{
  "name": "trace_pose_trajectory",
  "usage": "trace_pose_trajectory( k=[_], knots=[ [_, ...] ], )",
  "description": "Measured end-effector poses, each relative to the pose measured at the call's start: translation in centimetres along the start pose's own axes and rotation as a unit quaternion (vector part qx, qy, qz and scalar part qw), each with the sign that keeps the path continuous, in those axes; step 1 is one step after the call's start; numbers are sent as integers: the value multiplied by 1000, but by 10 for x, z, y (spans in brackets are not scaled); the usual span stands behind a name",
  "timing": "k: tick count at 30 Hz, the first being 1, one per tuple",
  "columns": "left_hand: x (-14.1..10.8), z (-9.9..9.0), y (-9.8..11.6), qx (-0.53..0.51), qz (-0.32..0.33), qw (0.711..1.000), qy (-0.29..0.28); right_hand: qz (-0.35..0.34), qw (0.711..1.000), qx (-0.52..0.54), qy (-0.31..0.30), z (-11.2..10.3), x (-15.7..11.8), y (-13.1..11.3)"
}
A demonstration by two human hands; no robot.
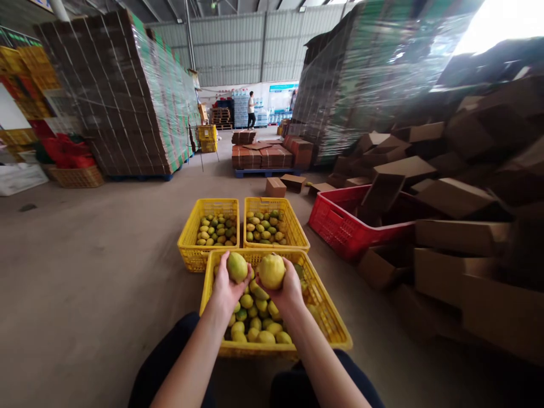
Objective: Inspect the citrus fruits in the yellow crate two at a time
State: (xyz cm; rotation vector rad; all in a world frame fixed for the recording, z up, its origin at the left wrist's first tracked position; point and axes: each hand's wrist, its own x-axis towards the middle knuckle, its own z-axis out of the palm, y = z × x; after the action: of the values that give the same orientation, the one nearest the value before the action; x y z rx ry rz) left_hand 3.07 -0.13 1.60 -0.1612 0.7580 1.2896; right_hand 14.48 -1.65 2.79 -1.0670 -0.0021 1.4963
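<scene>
My left hand (227,289) holds a smooth, oval green-yellow fruit (237,267) in its cupped fingers. Side by side with it, a rounder yellow fruit (272,271) with a small tip on top rests in my right hand (291,288), fingers curled beneath. Both hands hover over the near yellow plastic crate (329,317), which contains several similar green and yellow fruits (255,323). Beyond it stand a left yellow crate (187,241) and a right yellow crate (297,229), each partly filled with smaller-looking green and yellow fruits. My forearms cover part of the near crate.
A red crate (344,233) holding cardboard stands at the right, beside a heap of open cardboard boxes (454,243). Flattened cartons (266,157) lie on a blue pallet ahead. Tall wrapped stacks (114,96) rise on both sides. A person (251,110) is far back.
</scene>
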Motion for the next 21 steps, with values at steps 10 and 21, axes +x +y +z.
trace_pose_trajectory(
  k=[10,21],
  knots=[
    [12,-5,18,-28,-23,998,-50,3,996,-34,-86,4,14,11],
    [8,-3,26,-35,-39,998,-31,13,991,-15,-135,12,16,15]
  ],
)
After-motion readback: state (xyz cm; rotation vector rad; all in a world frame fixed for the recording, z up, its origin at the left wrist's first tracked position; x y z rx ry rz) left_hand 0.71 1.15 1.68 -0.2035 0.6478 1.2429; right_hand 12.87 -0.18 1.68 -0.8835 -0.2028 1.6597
